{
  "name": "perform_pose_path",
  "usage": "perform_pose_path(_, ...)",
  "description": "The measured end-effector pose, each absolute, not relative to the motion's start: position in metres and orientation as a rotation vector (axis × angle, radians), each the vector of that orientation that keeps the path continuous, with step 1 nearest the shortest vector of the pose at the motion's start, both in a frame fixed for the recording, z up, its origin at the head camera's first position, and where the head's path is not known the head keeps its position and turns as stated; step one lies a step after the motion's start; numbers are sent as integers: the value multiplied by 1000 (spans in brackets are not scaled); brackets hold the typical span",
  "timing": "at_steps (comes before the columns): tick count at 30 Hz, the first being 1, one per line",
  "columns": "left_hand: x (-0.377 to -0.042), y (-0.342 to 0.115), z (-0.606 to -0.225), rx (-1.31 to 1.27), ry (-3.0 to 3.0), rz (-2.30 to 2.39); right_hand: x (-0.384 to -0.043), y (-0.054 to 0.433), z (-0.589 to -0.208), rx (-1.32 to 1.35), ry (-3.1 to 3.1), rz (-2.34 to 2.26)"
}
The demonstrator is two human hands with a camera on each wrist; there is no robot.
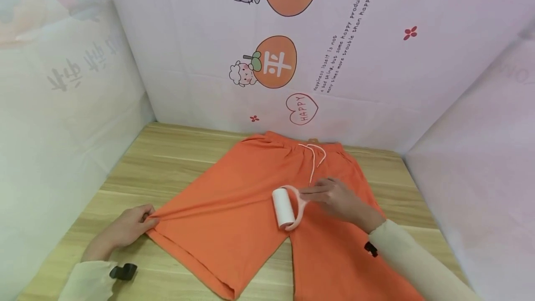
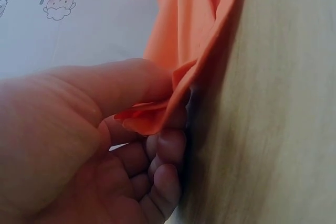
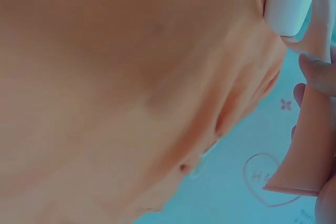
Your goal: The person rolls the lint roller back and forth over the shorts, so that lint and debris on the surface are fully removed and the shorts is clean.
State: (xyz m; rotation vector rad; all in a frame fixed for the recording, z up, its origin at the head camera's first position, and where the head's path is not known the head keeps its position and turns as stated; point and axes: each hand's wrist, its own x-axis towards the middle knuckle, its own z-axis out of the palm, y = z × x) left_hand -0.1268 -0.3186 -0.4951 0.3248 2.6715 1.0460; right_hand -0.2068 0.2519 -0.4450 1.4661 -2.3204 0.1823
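Orange drawstring shorts lie spread on the wooden table, waistband toward the back wall. My left hand pinches the hem corner of one leg at the left, pulling creases across the cloth. In the left wrist view, the folded hem sits between thumb and curled fingers. My right hand grips the pink handle of a lint roller. Its white roll lies against the shorts just above the crotch. The right wrist view shows the handle inside my fingers.
A white drawstring hangs from the waistband. Printed white sheeting walls the table at the back and both sides. Bare wooden tabletop shows left of the shorts. Each sleeve carries a small black wrist device.
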Motion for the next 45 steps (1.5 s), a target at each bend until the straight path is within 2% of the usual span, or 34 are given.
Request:
perform_pose_path(14, -131, -319, -495, 338, 2664, 1033, -179, 329, -456, 1279, -2350, 356)
perform_pose_path(22, -128, -318, -495, 335, 2647, 1057, -168, 386, -457, 1164, -2348, 255)
perform_pose_path(34, -127, -320, -494, 337, 2638, 1055, -133, 463, -455, 909, -2430, 181)
perform_pose_path(40, -128, -320, -494, 338, 2641, 1055, -128, 469, -434, 885, -2463, -32)
perform_pose_path(45, -127, -319, -494, 342, 2647, 1050, -131, 440, -418, 960, -2416, -78)
